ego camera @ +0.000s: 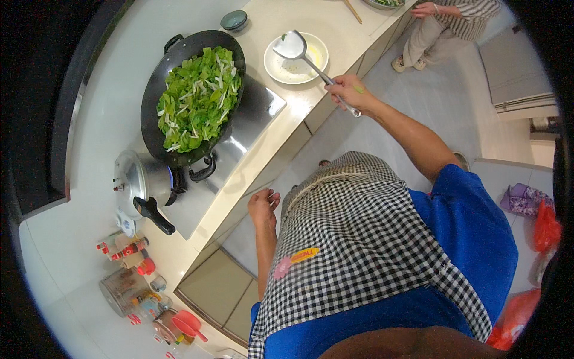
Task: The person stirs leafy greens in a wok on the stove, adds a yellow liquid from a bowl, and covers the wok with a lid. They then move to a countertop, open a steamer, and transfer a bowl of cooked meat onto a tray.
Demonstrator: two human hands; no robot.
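My right hand [347,92] grips the handle of a metal wok spatula [316,69]. The spatula's blade rests on or just above a shallow white plate [287,74] with oily residue, and a bit of green clings to the blade. Another green scrap sticks to the back of this hand. Loosely curled and holding nothing, my left hand [263,208] hangs before the counter's front edge. Chopped leafy greens [199,101] fill a large black wok [154,116] on the steel stove top [255,112].
Beside the wok, a pressure cooker [134,175] sits over a blue flame, its black handle [154,215] jutting outward. Bottles and jars [130,249] crowd the counter near a red scoop [188,324]. A green bowl [234,20] stands behind. Another person [441,31] is at far right.
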